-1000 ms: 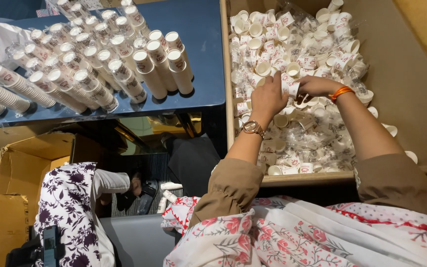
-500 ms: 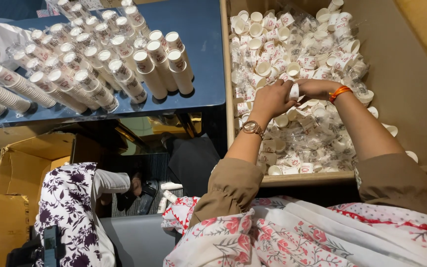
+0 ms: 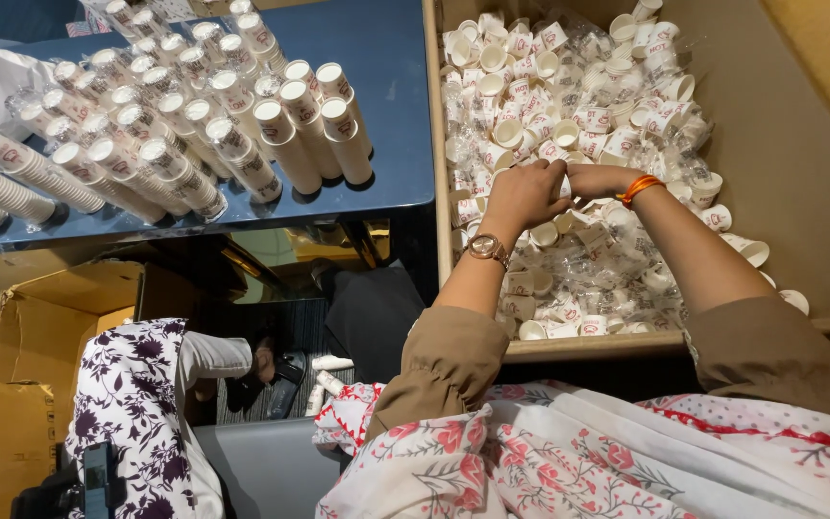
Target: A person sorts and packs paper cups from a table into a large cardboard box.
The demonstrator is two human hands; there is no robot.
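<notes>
Both hands deep in big cardboard box [image 3: 823,144], over loose heap of small white paper cups [image 3: 569,106] w/ red marks, mixed w/ clear plastic wrap. Left hand [image 3: 523,195] w/ wristwatch [image 3: 487,249] on wrist, fingers curled tight, closed round a cup [image 3: 562,186] of which only a sliver shows between the two hands. Right hand [image 3: 599,178] w/ orange band [image 3: 641,187] at wrist, coming in from the right, fingers bent and meeting the left hand's fingertips at the same spot; pinching same cup or its wrap, can't tell which, since knuckles hide the contact. Cup sits directly between the two grips, touching both, just above the heap, approx. mid-box. Long axis looks roughly sideways, left hand to right hand, but mostly hidden, so not sure. Neither hand clearly nearer; both on it. Further loose cups right under the hands and all round, nearest ones just beside the left knuckles. Outside box, to the left: blue table [image 3: 391,106] w/ sleeved stacks of cups [image 3: 280,125] lying in rows, well apart from the hands. Below table, another person in purple-flower print top [image 3: 132,404], seated low beside brown cartons [image 3: 36,336]. Own lap covered by red-flower cloth [image 3: 549,461] at bottom of view.
</notes>
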